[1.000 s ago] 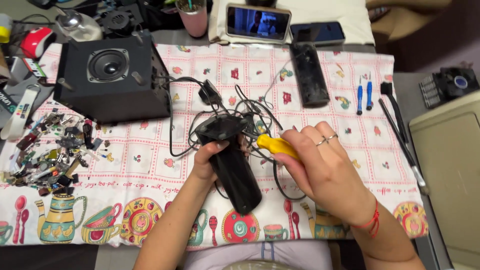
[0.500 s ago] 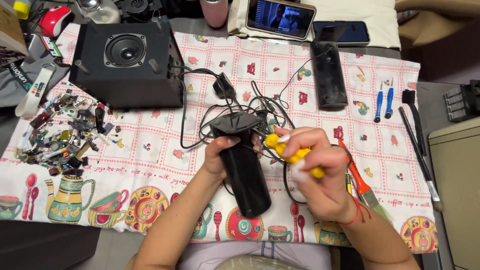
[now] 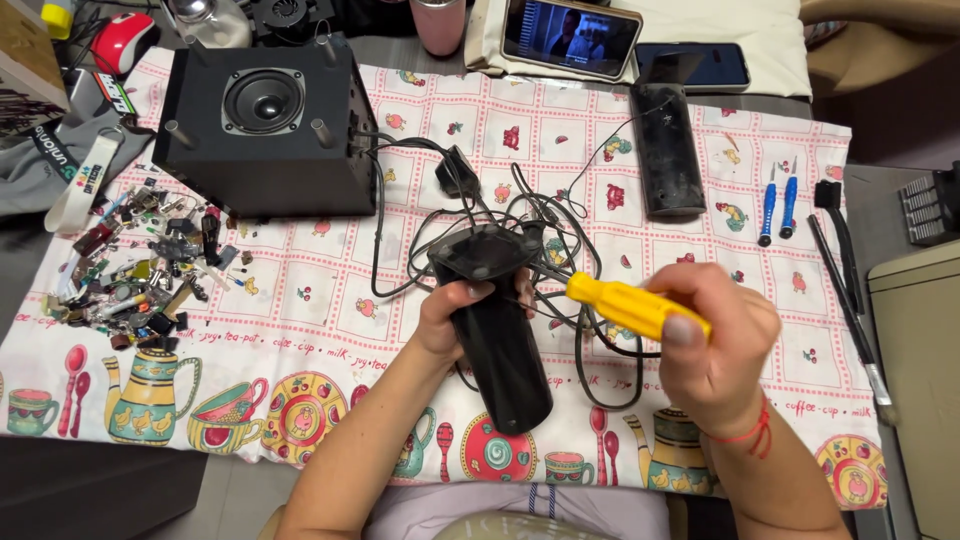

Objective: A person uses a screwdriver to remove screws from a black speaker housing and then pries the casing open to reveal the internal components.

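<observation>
Patterned tablecloth (image 3: 330, 300) over a table — grey floor (image 3: 880, 210); beige cabinet (image 3: 925, 340)

- Home table used as hobby electronics repair bench, not a pro workshop.
- Surface covered w/ a white-and-pink checked tablecloth printed with teapots, cups and spoons (image 3: 300, 330) — kitchen/dining style cloth.
- Black boxy wooden loudspeaker with round cone (image 3: 265, 125) sits on it at top left, tangle of thin black cables (image 3: 560, 260) at centre.
- Left edge: heap of small loose electronic parts and scrap bits (image 3: 140, 270).
- Right: two small blue-handled screwdrivers (image 3: 778, 200), long thin black-handled brush (image 3: 850, 290).
- Back edge: smartphone propped sideways showing a video (image 3: 570, 35) on a cream cushion (image 3: 700, 20); pink tumbler (image 3: 437, 15) nearby — domestic stuff.
</observation>
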